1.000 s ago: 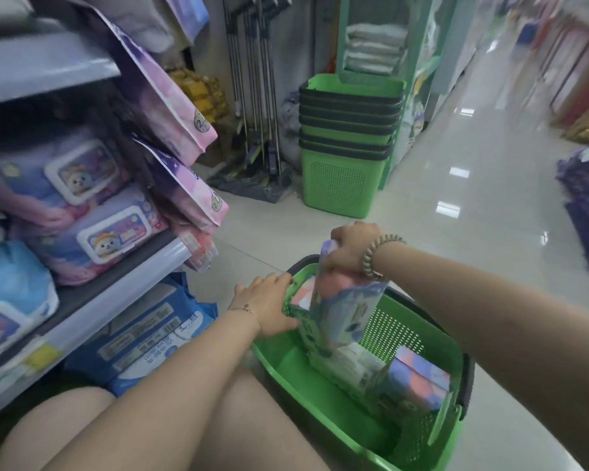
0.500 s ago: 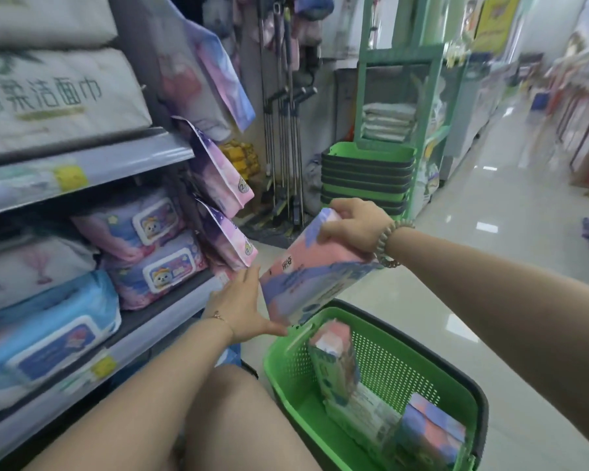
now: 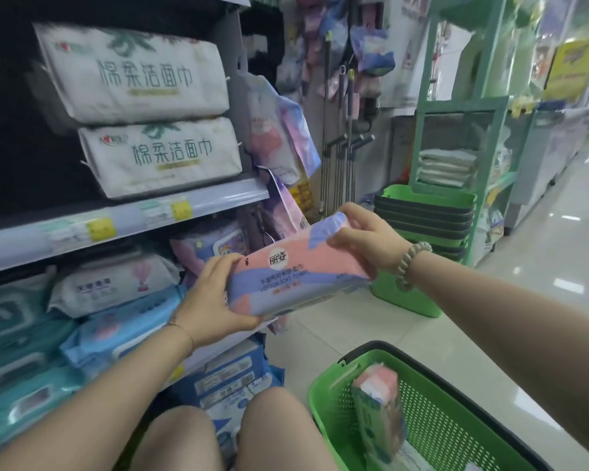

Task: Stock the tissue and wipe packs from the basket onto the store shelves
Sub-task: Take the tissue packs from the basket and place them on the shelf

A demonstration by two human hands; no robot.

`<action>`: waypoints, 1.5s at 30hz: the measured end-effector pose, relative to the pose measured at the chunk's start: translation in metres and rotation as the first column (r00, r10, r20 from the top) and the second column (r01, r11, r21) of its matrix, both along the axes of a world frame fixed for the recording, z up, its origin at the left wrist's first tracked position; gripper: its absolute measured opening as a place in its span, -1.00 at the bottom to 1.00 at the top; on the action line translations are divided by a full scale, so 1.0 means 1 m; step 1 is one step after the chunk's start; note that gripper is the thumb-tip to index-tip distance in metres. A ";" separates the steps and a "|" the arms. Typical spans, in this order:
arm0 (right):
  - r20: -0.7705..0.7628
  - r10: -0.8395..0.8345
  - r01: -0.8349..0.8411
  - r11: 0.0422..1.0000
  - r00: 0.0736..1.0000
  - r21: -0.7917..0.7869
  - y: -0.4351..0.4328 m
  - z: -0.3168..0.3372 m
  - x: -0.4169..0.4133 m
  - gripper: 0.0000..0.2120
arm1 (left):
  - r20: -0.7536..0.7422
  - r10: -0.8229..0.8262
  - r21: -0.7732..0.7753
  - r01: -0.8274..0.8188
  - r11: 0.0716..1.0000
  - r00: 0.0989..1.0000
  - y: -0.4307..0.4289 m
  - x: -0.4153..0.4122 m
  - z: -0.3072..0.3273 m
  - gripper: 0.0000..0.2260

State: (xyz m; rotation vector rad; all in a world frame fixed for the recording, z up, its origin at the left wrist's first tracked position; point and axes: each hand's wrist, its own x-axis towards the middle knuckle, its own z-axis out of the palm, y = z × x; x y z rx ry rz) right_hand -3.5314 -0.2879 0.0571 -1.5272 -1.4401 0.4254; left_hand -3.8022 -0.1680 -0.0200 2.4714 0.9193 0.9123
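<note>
**While the green basket [image 3: 323, 399] stands on the floor [image 3: 354, 329], a tissue pack [image 3: 296, 280] is held before the shelves [image 3: 218, 198]**

As it is gripped at both ends, the tissue pack is kept in the air, lying roughly level with its right end a little higher. It is held just in front of the stock on the lower level of the shelves. The grip of the left hand [image 3: 215, 300] is clamped on the pack's left end, with the fingers curled over the top edge and the thumb tucked beneath. The grip of the right hand [image 3: 364, 239] is clamped on the right end, and a bead bracelet [image 3: 410, 265] is worn on that wrist. The pack is printed in pink and lilac patches, with a round white logo on its upper face.

On the upper level, two white packs [image 3: 133, 73] with green characters are stacked one on the other, above a rail carrying yellow price labels. On the lower level, white, pink and blue wipe packs [image 3: 116, 328] are piled closely.

In the green basket, at the lower right, an upright pack [image 3: 380, 406] with a pink top is stood on end. More packs are seen beneath it, partly cut off by the frame. Farther along the aisle, stacked baskets [image 3: 425, 212] are set on the floor, with mop handles [image 3: 340, 154] hung or leaned just beside them. Two bare knees [image 3: 184, 436] are seen at the bottom edge.
</note>
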 end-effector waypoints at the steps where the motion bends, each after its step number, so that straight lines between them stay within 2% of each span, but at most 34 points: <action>1: -0.013 0.024 -0.024 1.000 1.000 0.015 0.003 0.000 -0.004 -0.70 | 0.014 0.004 0.017 -0.004 1.000 1.000 0.000 -0.008 0.006 -0.17; 4: -0.038 0.100 -0.097 0.993 0.994 0.071 0.010 0.003 -0.019 -0.65 | 0.027 0.024 0.077 -0.026 0.997 0.999 -0.002 -0.035 0.025 -0.13; 10: 0.065 0.207 -0.215 0.961 0.976 0.176 0.024 0.018 -0.061 -0.64 | 0.071 0.102 0.201 -0.115 0.973 0.992 -0.010 -0.088 0.056 -0.16; 14: 0.296 0.207 -0.279 0.933 0.933 0.228 0.038 0.025 -0.088 -0.59 | 0.050 0.198 0.309 -0.204 0.929 0.979 -0.023 -0.117 0.074 -0.16; 18: 0.359 0.212 -0.344 0.869 0.909 0.357 0.049 0.031 -0.122 -0.59 | 0.054 0.273 0.391 -0.272 0.879 0.960 -0.038 -0.154 0.094 -0.16; 23: 0.383 0.238 -0.386 0.842 0.893 0.377 0.065 0.038 -0.162 -0.59 | 0.060 0.384 0.459 -0.367 0.809 0.922 -0.056 -0.196 0.118 -0.17; 29: 0.435 0.166 -0.361 0.835 0.885 0.416 0.079 0.060 -0.211 -0.56 | 0.112 0.475 0.530 -0.457 0.714 0.873 -0.071 -0.238 0.144 -0.18; 32: 0.483 0.193 -0.417 0.809 0.854 0.414 0.085 0.069 -0.234 -0.42 | 0.117 0.528 0.574 -0.491 0.655 0.841 -0.073 -0.255 0.157 -0.18; 35: 0.446 0.240 -0.446 0.778 0.862 0.443 0.095 0.077 -0.255 -0.34 | 0.122 0.563 0.623 -0.505 0.598 0.817 -0.073 -0.270 0.168 -0.20; 38: 0.418 0.253 -0.447 0.758 0.873 0.475 0.108 0.081 -0.276 -0.35 | 0.135 0.583 0.612 -0.530 0.587 0.802 -0.067 -0.282 0.177 -0.23; 43: 0.400 0.249 -0.440 0.739 0.882 0.509 0.132 0.085 -0.303 -0.40 | 0.196 0.568 0.526 -0.574 0.627 0.800 -0.046 -0.298 0.177 -0.28; 45: 0.386 0.246 -0.432 0.729 0.889 0.530 0.141 0.087 -0.311 -0.43 | 0.174 0.597 0.525 -0.587 0.617 0.783 -0.037 -0.301 0.175 -0.34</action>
